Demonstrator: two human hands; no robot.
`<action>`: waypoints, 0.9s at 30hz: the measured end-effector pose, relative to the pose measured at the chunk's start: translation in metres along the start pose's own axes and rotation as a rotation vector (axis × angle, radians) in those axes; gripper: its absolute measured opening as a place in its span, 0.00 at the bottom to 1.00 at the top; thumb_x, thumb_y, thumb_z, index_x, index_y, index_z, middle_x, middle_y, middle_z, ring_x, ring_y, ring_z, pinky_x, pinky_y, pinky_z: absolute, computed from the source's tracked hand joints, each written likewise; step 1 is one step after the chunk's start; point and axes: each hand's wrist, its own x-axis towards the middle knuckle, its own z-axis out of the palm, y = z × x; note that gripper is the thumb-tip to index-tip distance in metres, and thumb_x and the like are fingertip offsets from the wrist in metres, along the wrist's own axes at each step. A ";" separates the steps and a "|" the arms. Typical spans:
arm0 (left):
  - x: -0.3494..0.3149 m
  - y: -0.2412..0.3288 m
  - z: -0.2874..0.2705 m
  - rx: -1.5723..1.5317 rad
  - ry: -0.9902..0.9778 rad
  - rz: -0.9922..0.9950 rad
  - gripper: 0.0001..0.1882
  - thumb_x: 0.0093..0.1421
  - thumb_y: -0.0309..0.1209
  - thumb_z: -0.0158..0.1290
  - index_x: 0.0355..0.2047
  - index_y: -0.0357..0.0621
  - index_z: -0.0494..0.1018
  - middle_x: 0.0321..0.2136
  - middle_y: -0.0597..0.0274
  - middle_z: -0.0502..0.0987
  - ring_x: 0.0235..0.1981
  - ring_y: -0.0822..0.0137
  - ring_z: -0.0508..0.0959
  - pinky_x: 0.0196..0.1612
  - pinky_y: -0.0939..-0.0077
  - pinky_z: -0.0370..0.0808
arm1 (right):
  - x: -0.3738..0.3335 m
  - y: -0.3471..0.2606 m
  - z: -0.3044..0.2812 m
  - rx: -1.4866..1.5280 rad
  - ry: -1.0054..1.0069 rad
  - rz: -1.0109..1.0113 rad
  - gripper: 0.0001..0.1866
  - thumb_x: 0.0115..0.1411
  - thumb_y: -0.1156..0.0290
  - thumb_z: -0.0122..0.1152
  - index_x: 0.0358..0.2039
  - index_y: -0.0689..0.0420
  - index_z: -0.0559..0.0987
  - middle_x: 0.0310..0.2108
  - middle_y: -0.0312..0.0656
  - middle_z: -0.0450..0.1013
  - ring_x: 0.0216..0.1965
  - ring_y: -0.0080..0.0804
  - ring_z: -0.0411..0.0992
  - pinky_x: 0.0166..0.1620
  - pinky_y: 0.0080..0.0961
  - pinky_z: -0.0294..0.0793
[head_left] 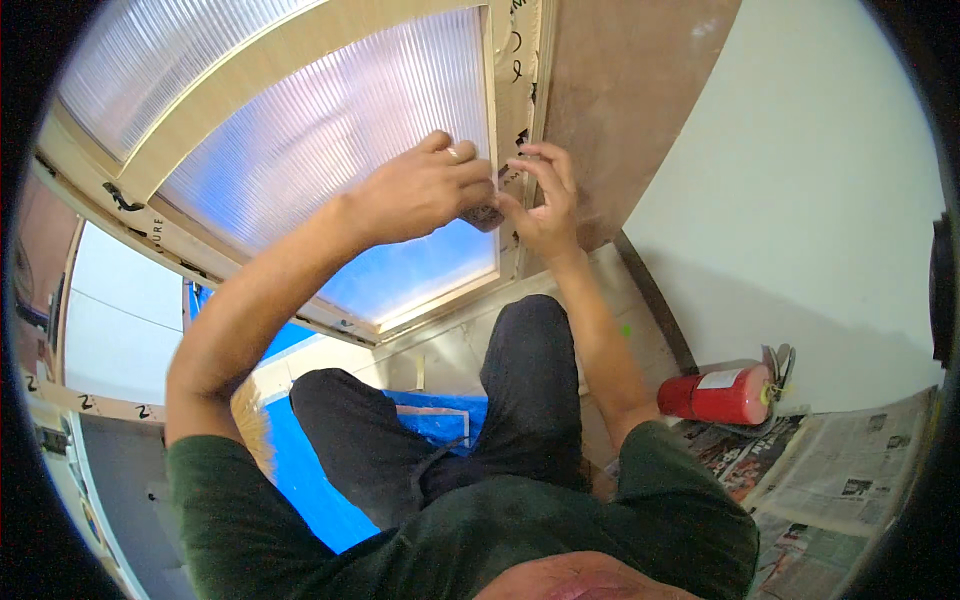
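Note:
A wooden-framed door or panel [517,90] with ribbed translucent panes [340,125] stands in front of me. My left hand [420,190], a ring on one finger, is closed around a small dark brown block-like object [484,216] at the right edge of the lower pane. Fingers cover most of that object, so its exact kind does not show. My right hand [548,205] is beside it at the frame's right upright, fingers apart and curved. Its thumb tip is close to the dark object; whether they touch I cannot tell.
Pale tape with dark lettering runs along the frame. A red fire extinguisher [715,395] lies at the right by the white wall [800,200]. Newspaper sheets [850,480] cover the lower right. Blue sheeting [320,490] lies under my legs, beside straw-coloured bristles [252,425].

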 end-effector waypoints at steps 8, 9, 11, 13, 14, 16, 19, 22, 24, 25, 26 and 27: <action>-0.039 -0.008 -0.013 0.163 0.633 -0.437 0.26 0.49 0.33 0.70 0.50 0.50 0.78 0.47 0.64 0.77 0.49 0.58 0.76 0.51 0.58 0.68 | 0.102 -0.009 0.023 -0.184 0.178 -0.117 0.24 0.66 0.73 0.64 0.63 0.59 0.75 0.57 0.49 0.68 0.58 0.44 0.70 0.58 0.36 0.74; -0.039 -0.008 -0.014 0.202 0.687 -0.476 0.27 0.50 0.33 0.70 0.51 0.51 0.77 0.46 0.64 0.77 0.49 0.58 0.76 0.51 0.59 0.68 | 0.109 -0.006 0.024 -0.216 0.188 -0.160 0.26 0.66 0.74 0.63 0.65 0.59 0.74 0.57 0.49 0.67 0.59 0.44 0.69 0.59 0.36 0.74; -0.040 -0.011 -0.014 0.283 0.801 -0.538 0.29 0.50 0.34 0.72 0.53 0.52 0.77 0.45 0.64 0.78 0.48 0.59 0.76 0.49 0.60 0.68 | 0.120 -0.003 0.028 -0.330 0.159 -0.215 0.28 0.66 0.74 0.62 0.67 0.57 0.71 0.58 0.48 0.64 0.57 0.43 0.69 0.58 0.35 0.74; -0.038 -0.014 -0.014 0.281 0.858 -0.570 0.29 0.48 0.33 0.74 0.51 0.49 0.78 0.46 0.61 0.79 0.48 0.58 0.77 0.50 0.60 0.69 | 0.123 -0.001 0.031 -0.413 0.137 -0.222 0.30 0.65 0.71 0.63 0.69 0.53 0.70 0.57 0.48 0.64 0.55 0.44 0.69 0.57 0.40 0.71; -0.036 -0.014 -0.014 0.279 0.887 -0.587 0.29 0.46 0.33 0.74 0.51 0.48 0.79 0.46 0.59 0.79 0.48 0.57 0.77 0.51 0.60 0.69 | 0.124 0.000 0.034 -0.438 0.130 -0.202 0.32 0.64 0.67 0.64 0.69 0.49 0.70 0.55 0.47 0.66 0.54 0.46 0.68 0.56 0.45 0.68; -0.033 -0.016 -0.013 0.271 0.900 -0.593 0.30 0.46 0.33 0.75 0.51 0.48 0.79 0.46 0.59 0.79 0.47 0.56 0.77 0.51 0.60 0.69 | 0.125 0.000 0.037 -0.510 0.124 -0.197 0.34 0.62 0.63 0.66 0.70 0.44 0.70 0.53 0.46 0.67 0.53 0.46 0.67 0.55 0.51 0.64; -0.027 -0.017 -0.012 0.264 0.911 -0.605 0.30 0.46 0.33 0.75 0.51 0.48 0.79 0.46 0.59 0.79 0.47 0.56 0.77 0.51 0.60 0.69 | 0.126 0.002 0.037 -0.604 0.128 -0.241 0.36 0.62 0.60 0.67 0.71 0.41 0.68 0.52 0.46 0.66 0.53 0.45 0.66 0.55 0.51 0.61; -0.022 -0.019 -0.014 0.278 0.923 -0.603 0.30 0.46 0.34 0.75 0.51 0.49 0.79 0.46 0.59 0.78 0.48 0.56 0.77 0.51 0.60 0.69 | 0.123 0.009 0.035 -0.597 0.129 -0.266 0.37 0.61 0.59 0.68 0.71 0.41 0.69 0.52 0.45 0.65 0.54 0.45 0.65 0.56 0.52 0.59; -0.018 -0.021 -0.015 0.305 0.939 -0.594 0.30 0.47 0.34 0.75 0.51 0.49 0.79 0.46 0.59 0.78 0.49 0.56 0.77 0.52 0.60 0.69 | 0.122 0.009 0.035 -0.585 0.123 -0.259 0.36 0.61 0.59 0.68 0.70 0.40 0.69 0.52 0.45 0.66 0.54 0.44 0.65 0.56 0.53 0.60; -0.015 -0.022 -0.016 0.322 0.945 -0.592 0.30 0.47 0.34 0.75 0.52 0.49 0.79 0.47 0.59 0.78 0.50 0.57 0.77 0.52 0.60 0.68 | 0.121 0.013 0.036 -0.551 0.132 -0.266 0.36 0.61 0.59 0.68 0.70 0.40 0.70 0.53 0.44 0.66 0.55 0.44 0.65 0.57 0.53 0.60; -0.011 -0.023 -0.018 0.338 0.951 -0.591 0.30 0.48 0.34 0.74 0.52 0.49 0.79 0.47 0.60 0.78 0.51 0.57 0.77 0.53 0.61 0.68 | 0.120 0.018 0.037 -0.518 0.140 -0.274 0.35 0.61 0.58 0.68 0.70 0.40 0.70 0.54 0.43 0.66 0.55 0.43 0.65 0.57 0.53 0.60; -0.007 -0.024 -0.020 0.354 0.958 -0.588 0.29 0.48 0.34 0.74 0.52 0.49 0.79 0.47 0.60 0.78 0.51 0.57 0.77 0.53 0.61 0.68 | 0.119 0.023 0.036 -0.485 0.148 -0.281 0.35 0.61 0.58 0.68 0.69 0.40 0.71 0.55 0.43 0.66 0.56 0.43 0.65 0.57 0.53 0.60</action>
